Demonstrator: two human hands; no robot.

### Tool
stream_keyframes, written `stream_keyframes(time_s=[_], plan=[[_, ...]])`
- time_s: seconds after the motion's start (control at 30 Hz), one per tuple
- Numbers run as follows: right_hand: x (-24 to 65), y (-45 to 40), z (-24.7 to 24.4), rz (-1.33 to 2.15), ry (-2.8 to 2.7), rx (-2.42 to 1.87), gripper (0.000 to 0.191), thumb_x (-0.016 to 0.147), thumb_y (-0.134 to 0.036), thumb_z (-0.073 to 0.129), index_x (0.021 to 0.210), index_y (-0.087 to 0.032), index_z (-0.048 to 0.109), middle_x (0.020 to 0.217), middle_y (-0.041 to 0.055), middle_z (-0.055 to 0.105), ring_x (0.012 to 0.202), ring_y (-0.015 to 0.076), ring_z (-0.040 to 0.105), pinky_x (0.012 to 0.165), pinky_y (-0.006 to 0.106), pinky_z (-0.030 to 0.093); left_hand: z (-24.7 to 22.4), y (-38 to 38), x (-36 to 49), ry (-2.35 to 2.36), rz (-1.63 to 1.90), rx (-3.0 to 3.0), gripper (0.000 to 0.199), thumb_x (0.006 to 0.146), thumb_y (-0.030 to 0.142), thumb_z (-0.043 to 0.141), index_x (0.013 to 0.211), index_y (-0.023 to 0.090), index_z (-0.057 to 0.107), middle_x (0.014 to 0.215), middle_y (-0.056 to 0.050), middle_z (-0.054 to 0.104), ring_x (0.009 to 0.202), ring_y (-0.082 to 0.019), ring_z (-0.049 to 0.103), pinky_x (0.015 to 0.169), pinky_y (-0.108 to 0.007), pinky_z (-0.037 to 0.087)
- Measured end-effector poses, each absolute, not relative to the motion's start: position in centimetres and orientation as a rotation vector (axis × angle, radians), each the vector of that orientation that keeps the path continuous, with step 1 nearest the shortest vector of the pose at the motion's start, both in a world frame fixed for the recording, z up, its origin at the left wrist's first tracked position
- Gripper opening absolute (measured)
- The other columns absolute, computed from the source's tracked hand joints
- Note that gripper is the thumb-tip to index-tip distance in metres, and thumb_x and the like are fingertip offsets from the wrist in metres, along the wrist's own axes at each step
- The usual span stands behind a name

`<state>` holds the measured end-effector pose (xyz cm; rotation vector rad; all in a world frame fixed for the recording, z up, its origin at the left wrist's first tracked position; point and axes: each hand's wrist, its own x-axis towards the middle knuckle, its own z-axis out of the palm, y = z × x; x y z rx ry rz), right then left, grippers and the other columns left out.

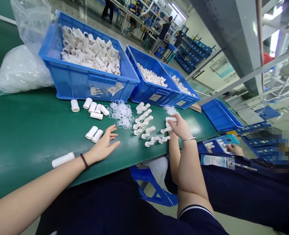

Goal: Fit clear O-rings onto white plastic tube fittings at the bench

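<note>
Right hand [181, 126]'s got the white tube [170, 120] pinched over the surface [36, 127], right of the small pipes [144, 118], left hand [107, 143] is open and empty, and I'd guess it's light, stiff, slightly slick plastic, so grab it mid-barrel.

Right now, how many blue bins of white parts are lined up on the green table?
3. The left bin stands beside the plastic bag; the middle bin comes next; the right bin ends the row. None appears hidden.
</note>
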<state>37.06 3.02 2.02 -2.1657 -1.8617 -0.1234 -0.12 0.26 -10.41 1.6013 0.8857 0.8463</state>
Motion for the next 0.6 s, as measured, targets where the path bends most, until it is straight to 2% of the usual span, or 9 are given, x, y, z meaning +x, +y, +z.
stream_keyframes(time_s=[0.13, 0.27, 0.47, 0.6], plan=[[41.1, 3.5, -0.2, -0.146, -1.867, -2.419, 0.025, 0.080, -0.031, 0.052, 0.101, -0.017, 0.055, 0.095, 0.0120, 0.064, 0.087, 0.0248, 0.059, 0.075, 0.034, 0.044, -10.4, 0.3, -0.2, 0.905, 0.817, 1.639, 0.065, 0.087, 0.036, 0.051, 0.141, 0.027, 0.017, 0.142, -0.014, 0.035, 0.121, -0.024, 0.049, 0.102, -0.049, 0.043], [41.6, 3.9, -1.7, -0.209, -1.953, -2.447, 0.027, 0.082, -0.026, 0.049, 0.106, -0.014, 0.052, 0.102, 0.0159, 0.063, 0.094, 0.0264, 0.058, 0.077, 0.034, 0.043, -10.3, 0.4, -0.3, 0.898, 0.830, 1.617, 0.063, 0.087, 0.035, 0.051, 0.140, 0.027, 0.018, 0.140, -0.014, 0.037, 0.121, -0.023, 0.050, 0.102, -0.049, 0.043], [41.0, 4.6, -2.6, -0.246, -2.116, -2.395, 0.020, 0.082, -0.024, 0.050, 0.099, -0.015, 0.053, 0.105, 0.0140, 0.062, 0.101, 0.0260, 0.055, 0.088, 0.039, 0.038, -10.1, 0.4, -0.3, 0.900, 0.820, 1.596, 0.061, 0.086, 0.033, 0.051, 0.139, 0.027, 0.021, 0.139, -0.014, 0.038, 0.120, -0.023, 0.051, 0.102, -0.049, 0.044], [40.9, 4.2, -2.0, -0.235, -2.078, -2.386, 0.023, 0.082, -0.025, 0.050, 0.102, -0.015, 0.055, 0.106, 0.0136, 0.062, 0.097, 0.0251, 0.057, 0.084, 0.036, 0.039, -10.4, 0.5, -0.3, 0.901, 0.828, 1.589, 0.061, 0.086, 0.034, 0.052, 0.139, 0.027, 0.022, 0.139, -0.014, 0.039, 0.120, -0.023, 0.051, 0.102, -0.049, 0.044]])
